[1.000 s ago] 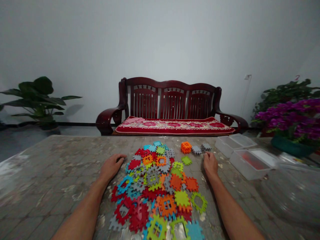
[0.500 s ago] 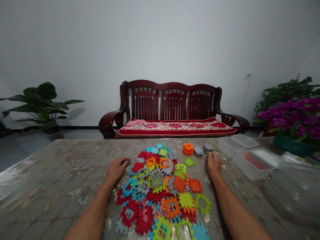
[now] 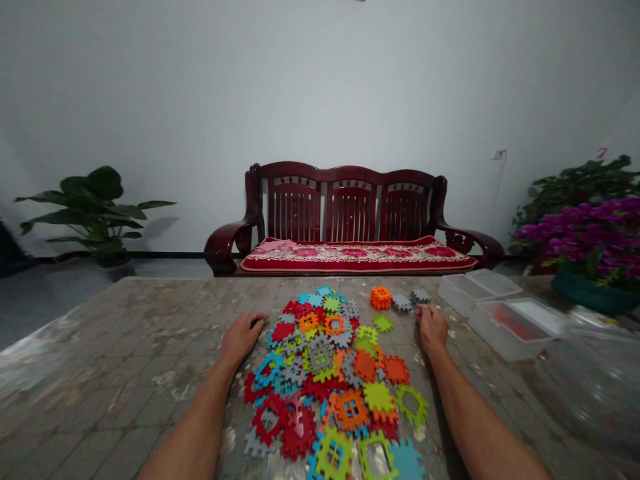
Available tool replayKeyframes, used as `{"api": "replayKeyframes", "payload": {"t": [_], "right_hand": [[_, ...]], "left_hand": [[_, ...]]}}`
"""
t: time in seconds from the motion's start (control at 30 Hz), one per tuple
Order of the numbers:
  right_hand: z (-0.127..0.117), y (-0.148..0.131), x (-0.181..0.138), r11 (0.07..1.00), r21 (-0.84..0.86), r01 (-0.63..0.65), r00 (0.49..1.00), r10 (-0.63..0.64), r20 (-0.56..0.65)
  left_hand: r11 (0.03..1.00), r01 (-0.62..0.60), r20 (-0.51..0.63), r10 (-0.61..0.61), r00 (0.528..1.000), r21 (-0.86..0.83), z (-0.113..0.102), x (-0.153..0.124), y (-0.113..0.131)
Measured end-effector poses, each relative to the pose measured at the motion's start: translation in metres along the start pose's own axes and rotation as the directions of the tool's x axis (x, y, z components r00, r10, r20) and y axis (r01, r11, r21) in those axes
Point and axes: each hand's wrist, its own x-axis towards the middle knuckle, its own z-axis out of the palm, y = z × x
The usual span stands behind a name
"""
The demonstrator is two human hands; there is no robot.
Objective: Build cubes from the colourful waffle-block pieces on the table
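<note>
While the left hand [image 3: 243, 337] lies on the worktop [image 3: 140, 347] at the left of the heap, thumb held off from the fingers and nothing visible in its grasp, the right hand [image 3: 432, 325] sits over on the other side, right of centre, fingers loosely curled; from here I can't tell whether it is closed on anything. The hands are well apart, with the heap of jagged-edged pieces [image 3: 320, 357] between them, spreading from the centre of the frame down to its bottom edge in red, orange, lime, blue and grey, some solid, some with window-like openings. Near the right hand's fingertips are two small grey stacks [image 3: 401, 303], side by side, the right one closest, and left of them stands an orange stack [image 3: 381, 299]. A single lime piece [image 3: 383, 324] lies flat just below these. Farther right, I see clear plastic boxes [image 3: 493, 335], the nearer one with something red inside, and a big transparent container [image 3: 595, 387] at the lower right. Purple flowers [image 3: 595, 230] crowd the right edge, and a dark wooden bench [image 3: 350, 180] stands beyond the worktop.
</note>
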Motion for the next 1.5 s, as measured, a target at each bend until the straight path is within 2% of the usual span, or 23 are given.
{"api": "replayKeyframes", "payload": {"t": [0.13, 0.27, 0.4, 0.5, 0.63, 0.73, 0.87, 0.93, 1.03, 1.2, 1.3, 1.5], "right_hand": [[-0.001, 0.003, -0.001, 0.987, 0.156, -0.022, 1.000, 0.022, 0.002], [-0.004, 0.000, -0.009, 0.932, 0.355, -0.077, 0.997, 0.074, 0.021], [-0.009, -0.008, -0.021, 0.896, 0.435, -0.089, 0.995, 0.096, 0.006], [-0.012, -0.015, -0.030, 0.908, 0.415, -0.051, 0.998, 0.065, -0.021], [-0.012, -0.026, -0.046, 0.942, 0.329, 0.065, 0.998, -0.061, -0.021], [-0.008, -0.035, -0.061, 0.955, 0.279, 0.101, 0.988, -0.128, 0.080], [-0.006, -0.044, -0.074, 0.956, 0.266, 0.125, 0.950, -0.192, 0.245], [-0.007, -0.045, -0.076, 0.956, 0.268, 0.120, 0.947, -0.191, 0.258], [-0.008, -0.040, -0.073, 0.957, 0.287, 0.047, 0.974, -0.108, 0.199], [-0.005, -0.030, -0.066, 0.935, 0.345, -0.083, 0.986, 0.027, 0.166], [-0.005, -0.030, -0.067, 0.945, 0.320, -0.068, 0.978, 0.000, 0.208], [-0.005, -0.033, -0.070, 0.972, 0.227, 0.066, 0.957, -0.126, 0.261]], "left_hand": [[1.000, 0.002, 0.003, -0.002, 1.000, 0.000, 0.001, 0.000, -0.001], [1.000, -0.019, 0.017, 0.019, 1.000, 0.005, 0.002, 0.000, -0.002], [0.999, -0.037, 0.030, 0.036, 0.999, 0.013, 0.002, -0.001, -0.004], [0.999, -0.042, 0.030, 0.042, 0.999, 0.013, 0.001, -0.002, -0.004], [0.998, -0.060, 0.028, 0.060, 0.998, 0.010, 0.002, -0.003, -0.005], [0.997, -0.069, 0.028, 0.069, 0.997, 0.016, 0.004, -0.003, -0.008], [0.995, -0.095, 0.022, 0.094, 0.995, 0.031, 0.008, -0.002, -0.013], [0.990, -0.110, 0.024, 0.109, 0.994, 0.083, 0.009, -0.002, -0.013], [0.968, -0.116, 0.046, 0.109, 0.993, 0.225, 0.009, -0.003, -0.010], [0.900, -0.063, 0.100, 0.022, 0.995, 0.432, 0.008, -0.007, 0.003], [0.866, -0.044, 0.117, -0.017, 0.993, 0.499, 0.009, -0.011, 0.011], [0.844, -0.011, 0.127, -0.069, 0.989, 0.536, 0.007, -0.029, 0.017]]}}
